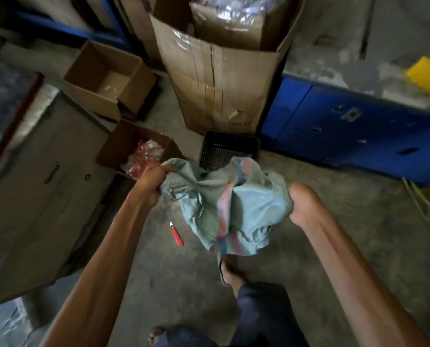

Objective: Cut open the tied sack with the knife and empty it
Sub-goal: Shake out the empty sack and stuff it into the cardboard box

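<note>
While both arms reach forward, the scene reads as follows.

Sack: the sack (224,204), pale green with red and blue stripes, hangs limp and crumpled in the air between the two hands, above the concrete floor (321,221); its lower end droops toward the person's forward foot (230,272).

Left hand: the left hand (156,175) is closed on the sack's upper left edge, fingers curled over the cloth.

Right hand: the right hand (303,204) grips the sack's right side; its fingers are buried in the fabric, so only the back of the hand and wrist show.

Knife: the knife (176,234), red-handled with a short pale tip, lies on the floor just left of the hanging sack, below the left forearm, touched by neither hand.

Crate: a black crate (230,149) with perforated walls stands on the floor right behind the sack's top edge.

Small box: an open box (136,146) left of the crate holds red and clear wrappers (146,156).

Tall box: a tall carton (221,78) behind the crate holds shiny plastic.

Empty box: another open carton (108,78) sits further left.

Right side: a blue cabinet (359,126) carries a yellow object (426,73) on its dusty top.

Legs: dark trousers (259,314) and a second foot (156,334) show at the bottom edge.
</note>
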Demonstrator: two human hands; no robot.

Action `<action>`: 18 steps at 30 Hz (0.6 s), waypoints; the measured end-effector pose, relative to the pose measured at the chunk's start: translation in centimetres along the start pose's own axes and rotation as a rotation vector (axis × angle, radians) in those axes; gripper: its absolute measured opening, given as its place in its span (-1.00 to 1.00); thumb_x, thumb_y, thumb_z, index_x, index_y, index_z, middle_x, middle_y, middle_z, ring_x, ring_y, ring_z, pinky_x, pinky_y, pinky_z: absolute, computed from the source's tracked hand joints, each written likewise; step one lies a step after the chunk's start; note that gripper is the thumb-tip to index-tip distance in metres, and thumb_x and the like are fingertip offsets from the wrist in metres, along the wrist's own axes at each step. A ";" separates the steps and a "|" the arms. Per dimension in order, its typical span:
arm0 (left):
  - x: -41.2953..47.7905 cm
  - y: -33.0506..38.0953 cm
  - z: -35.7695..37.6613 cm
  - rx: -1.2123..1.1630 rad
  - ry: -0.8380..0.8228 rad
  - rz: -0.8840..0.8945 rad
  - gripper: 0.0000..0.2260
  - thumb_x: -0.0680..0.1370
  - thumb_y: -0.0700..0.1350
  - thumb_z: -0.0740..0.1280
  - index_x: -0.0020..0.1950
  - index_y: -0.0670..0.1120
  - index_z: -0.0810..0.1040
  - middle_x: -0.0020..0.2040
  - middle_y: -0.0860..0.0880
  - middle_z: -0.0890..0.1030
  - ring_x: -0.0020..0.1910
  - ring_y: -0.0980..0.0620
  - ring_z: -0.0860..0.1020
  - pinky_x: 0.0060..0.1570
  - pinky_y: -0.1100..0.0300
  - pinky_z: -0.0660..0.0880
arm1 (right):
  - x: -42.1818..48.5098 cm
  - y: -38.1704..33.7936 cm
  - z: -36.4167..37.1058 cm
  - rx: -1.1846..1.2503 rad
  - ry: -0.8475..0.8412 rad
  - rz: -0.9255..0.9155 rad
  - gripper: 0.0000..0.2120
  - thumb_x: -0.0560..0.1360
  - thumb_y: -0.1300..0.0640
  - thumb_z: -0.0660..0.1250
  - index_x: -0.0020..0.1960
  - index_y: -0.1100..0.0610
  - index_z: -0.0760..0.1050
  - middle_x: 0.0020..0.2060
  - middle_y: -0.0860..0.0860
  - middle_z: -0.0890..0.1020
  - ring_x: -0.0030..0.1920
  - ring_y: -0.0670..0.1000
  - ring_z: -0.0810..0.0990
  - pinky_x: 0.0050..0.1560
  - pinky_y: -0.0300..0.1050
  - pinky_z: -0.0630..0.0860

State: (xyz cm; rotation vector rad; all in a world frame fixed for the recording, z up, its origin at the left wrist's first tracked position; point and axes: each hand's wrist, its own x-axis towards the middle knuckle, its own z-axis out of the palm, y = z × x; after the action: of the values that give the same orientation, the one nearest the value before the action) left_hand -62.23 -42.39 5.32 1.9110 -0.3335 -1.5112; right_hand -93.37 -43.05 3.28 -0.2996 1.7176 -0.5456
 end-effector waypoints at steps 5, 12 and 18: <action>0.9 3.8 0.9 0.004 -0.090 -0.078 -0.84 0.61 -0.30 0.30 -0.17 -0.25 0.56 -0.41 -0.17 0.67 -0.51 -0.03 0.66 -0.46 0.15 0.62 | 0.5 -4.8 -0.7 -0.154 -0.060 -0.060 -0.82 0.53 0.18 0.27 -0.12 0.24 0.60 0.04 0.25 0.65 -0.02 0.19 0.61 0.16 0.11 0.54; 2.5 0.5 1.0 0.259 -0.022 -0.109 -0.85 0.49 -0.33 0.37 0.04 -0.32 0.57 -0.19 -0.31 0.60 -0.33 -0.17 0.56 -0.23 -0.02 0.57 | 2.9 -1.2 -1.2 -0.540 0.090 -0.162 -0.43 0.39 -0.28 0.23 0.09 0.15 0.66 0.04 0.14 0.69 0.03 0.17 0.65 0.14 0.03 0.57; 0.4 3.2 1.9 0.313 -0.090 -0.143 -0.85 0.63 -0.30 0.21 -0.03 -0.33 0.53 0.06 -0.43 0.64 -0.26 -0.18 0.65 -0.35 0.08 0.64 | 0.2 -3.2 0.0 -0.210 0.068 -0.138 -0.70 0.55 0.03 0.34 0.06 0.28 0.58 -0.06 0.18 0.70 -0.12 0.12 0.68 -0.05 0.00 0.66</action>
State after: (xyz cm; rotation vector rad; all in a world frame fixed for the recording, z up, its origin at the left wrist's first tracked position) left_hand -63.24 -45.67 6.86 2.1495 -0.5089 -1.7251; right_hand -93.76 -45.88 4.81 -0.5583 1.8327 -0.4809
